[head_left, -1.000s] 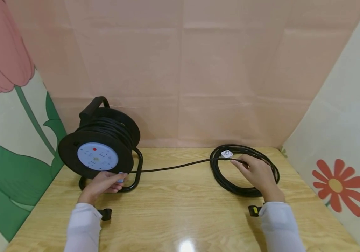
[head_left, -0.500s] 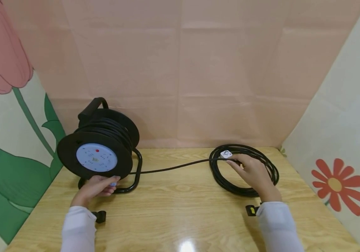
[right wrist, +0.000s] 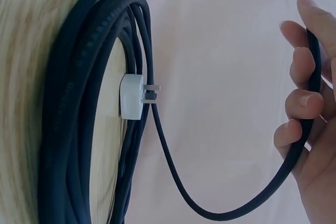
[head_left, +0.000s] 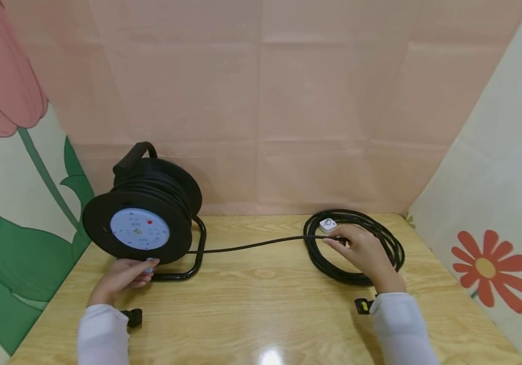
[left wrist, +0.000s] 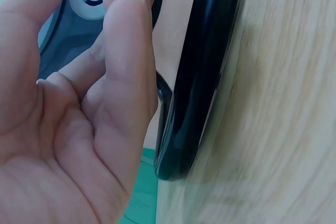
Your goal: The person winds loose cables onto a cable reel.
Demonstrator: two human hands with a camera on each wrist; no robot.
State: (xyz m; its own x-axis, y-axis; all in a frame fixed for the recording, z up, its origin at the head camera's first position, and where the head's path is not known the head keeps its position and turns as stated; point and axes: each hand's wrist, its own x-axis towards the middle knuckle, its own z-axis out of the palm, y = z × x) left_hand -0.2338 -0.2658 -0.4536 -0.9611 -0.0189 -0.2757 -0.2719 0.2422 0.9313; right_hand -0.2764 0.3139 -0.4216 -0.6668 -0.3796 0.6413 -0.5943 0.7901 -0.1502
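At the left stands a black cable reel (head_left: 95, 223) with a pale blue socket face (head_left: 126, 228), upright on a tubular frame (head_left: 203, 238). My left hand (head_left: 121, 276) pinches the small pale blue knob (head_left: 149, 267) at the reel's lower rim; in the left wrist view my left hand (left wrist: 100, 98) hides much of the disc. A black cable (head_left: 251, 244) runs from the reel to my right hand (head_left: 363, 251), whose fingers and thumb hold it above the loose coil (head_left: 329, 268). In the right wrist view the cable (right wrist: 294, 156) crosses the curled fingers and sags toward the coil.
A white plug (head_left: 327, 224) lies at the coil's inner back edge, its metal pins (right wrist: 152, 87) showing in the right wrist view. Behind the wooden table (head_left: 261, 304) hangs a pink cloth backdrop (head_left: 261, 126). Flower-painted panels (head_left: 493, 177) flank both sides.
My left hand has moved left along the reel's lower rim with the knob. The socket face's red dot has swung right, clockwise. My right hand has shifted slightly left with the cable.
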